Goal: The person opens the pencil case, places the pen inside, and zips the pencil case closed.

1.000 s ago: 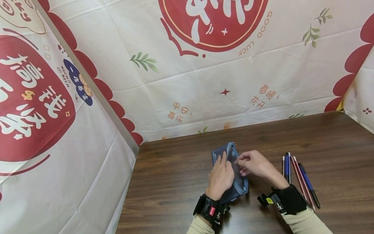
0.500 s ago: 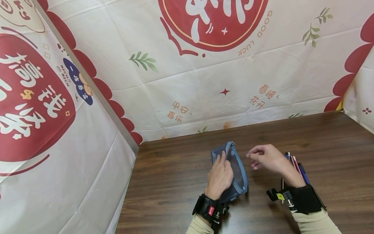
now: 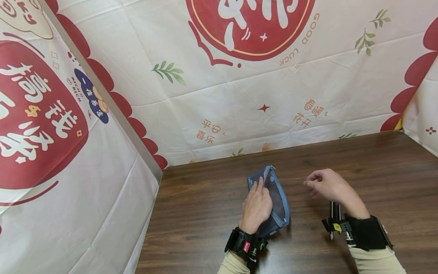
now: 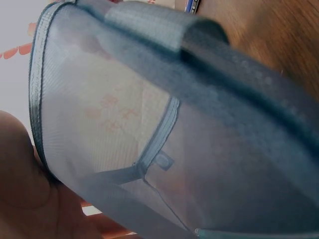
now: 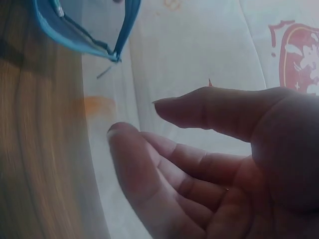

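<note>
A blue mesh pencil case with a zipper stands unzipped on the brown table in the head view. My left hand holds its left side, two fingers stretched along the mesh. Up close in the left wrist view, the pencil case fills the picture, with part of the left hand at its edge. To the right of the case, my right hand hovers over the table, fingers loosely bent. The right wrist view shows a gap between thumb and fingertips of that hand, with nothing held.
Several pens lie on the table, mostly hidden under my right forearm and wrist strap. A printed white cloth hangs behind the table, and another printed cloth covers the left side.
My right hand has moved from the mouth of the pencil case rightward toward the pens, covering more of them. My left hand and the case have stayed almost still.
</note>
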### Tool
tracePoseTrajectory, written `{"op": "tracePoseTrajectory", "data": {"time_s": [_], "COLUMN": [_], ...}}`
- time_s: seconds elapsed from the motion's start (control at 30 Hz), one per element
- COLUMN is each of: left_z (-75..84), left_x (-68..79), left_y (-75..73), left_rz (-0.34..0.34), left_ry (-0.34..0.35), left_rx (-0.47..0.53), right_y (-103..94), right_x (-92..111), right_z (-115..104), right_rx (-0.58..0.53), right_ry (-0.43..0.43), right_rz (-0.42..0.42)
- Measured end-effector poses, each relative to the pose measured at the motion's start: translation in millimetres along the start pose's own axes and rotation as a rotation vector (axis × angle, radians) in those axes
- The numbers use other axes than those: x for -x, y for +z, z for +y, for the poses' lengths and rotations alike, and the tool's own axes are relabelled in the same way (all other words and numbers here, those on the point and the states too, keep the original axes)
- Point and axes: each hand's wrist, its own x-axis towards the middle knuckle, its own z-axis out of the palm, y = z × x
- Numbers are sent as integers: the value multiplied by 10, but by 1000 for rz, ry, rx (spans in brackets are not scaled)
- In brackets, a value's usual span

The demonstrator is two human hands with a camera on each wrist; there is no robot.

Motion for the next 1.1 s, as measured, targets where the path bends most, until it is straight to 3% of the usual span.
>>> {"op": "tracePoseTrajectory", "data": {"time_s": [0.37, 0.73, 1.1], "left_z": [-12, -18, -29], "left_x": [-9, -20, -27], "left_y": [-13, -11, -15], "left_rz": [-4, -8, -14], "left_ry": [0, 10, 9], "left_rx": [-17, -20, -7], "right_y": [-167, -298, -355], "right_x": [55, 120, 125], "right_z": [121, 285, 382], "right_rx": [-16, 96, 137], "right_ry": [50, 146, 250], "right_rz": [-41, 11, -16]}}
